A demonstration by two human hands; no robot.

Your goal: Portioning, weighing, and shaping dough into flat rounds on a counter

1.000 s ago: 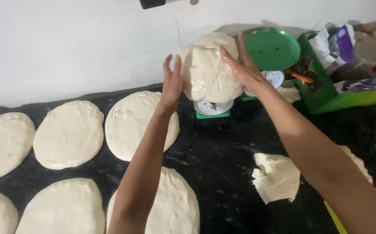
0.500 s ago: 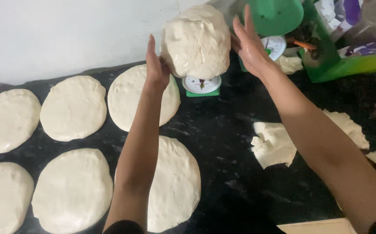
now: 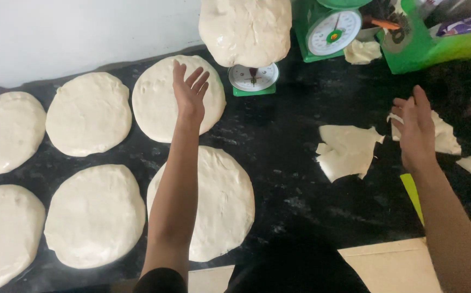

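While both our hands hang spread and empty over the black speckled surface [image 3: 295, 179], the big lump of dough [image 3: 245, 30] sits on the small white-dialled scale [image 3: 253, 78] at the far edge, soft, glossy and overhanging the pan. Our left hand [image 3: 191, 89] hovers just short of it, fingers splayed, grip released; our right hand [image 3: 417, 127] is likewise loose above torn dough scraps [image 3: 346, 152]. A larger green scale [image 3: 330, 30] stands beside it, and a green box [image 3: 425, 46] in the far right corner holds packets. Seven flat round dough discs [image 3: 89, 111] lie in two rows leftward, smooth and pale.
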